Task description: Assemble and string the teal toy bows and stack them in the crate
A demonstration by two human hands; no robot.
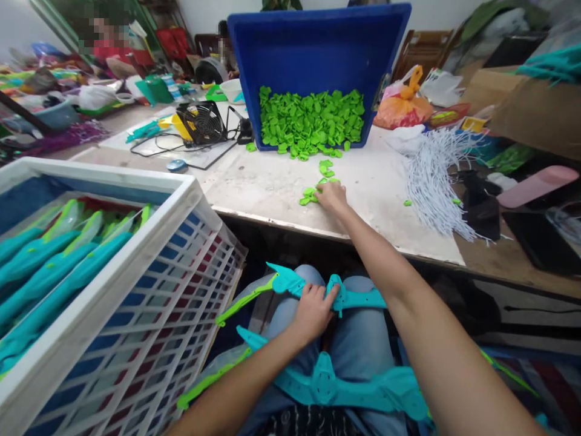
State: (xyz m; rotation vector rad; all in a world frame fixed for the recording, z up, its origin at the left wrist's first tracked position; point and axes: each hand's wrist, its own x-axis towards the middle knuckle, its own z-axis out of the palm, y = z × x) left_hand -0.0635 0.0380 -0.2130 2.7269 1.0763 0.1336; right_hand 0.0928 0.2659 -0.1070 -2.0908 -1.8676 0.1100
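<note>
My left hand (315, 309) lies over a long turquoise plastic part (358, 299) across my lap, its fingers closed around the middle near an upright tab. A bright green strip with clear film (247, 303) is joined to that part's left end. Closer to me, a second turquoise part (349, 390) of similar shape rests on my thighs, partly behind my forearms. On the table, my right hand (332, 197) reaches down with bent fingers on a few small green plastic pieces (308, 196). Its fingertips are partly hidden among them, closed on a piece.
A blue bin (318, 54) lies tipped toward me, green pieces spilling from its mouth. At left stands a white plastic crate (190, 242) of finished-looking turquoise parts. A small black fan (204, 124), white ties (436, 181) and a pink case (538, 186) lie on the table. People sit farther back.
</note>
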